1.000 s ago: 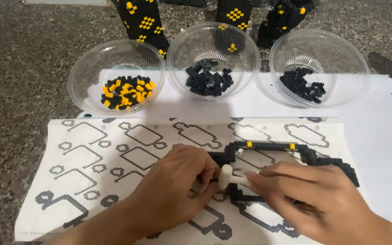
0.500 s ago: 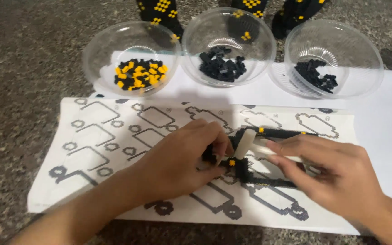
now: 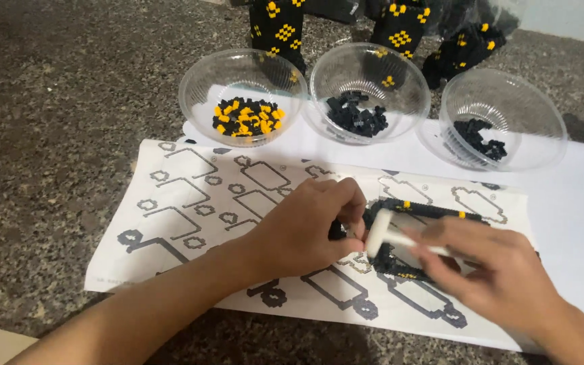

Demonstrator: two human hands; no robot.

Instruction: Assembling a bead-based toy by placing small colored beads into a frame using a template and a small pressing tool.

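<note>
A black brick frame with a few yellow studs lies on a printed sheet of outline diagrams. My left hand pinches the frame's left end, fingers closed on small black bricks. My right hand holds a white hammer-like tool, its flat head resting against the frame next to my left fingertips. Much of the frame is hidden under both hands.
Three clear plastic bowls stand behind the sheet: one with yellow and black bricks, two with black bricks. Bags of black and yellow parts lie beyond. White paper covers the speckled stone surface.
The view has shifted and come closer. The white tool has moved slightly right along the frame, and my left fingers have closed tighter on its left end.
</note>
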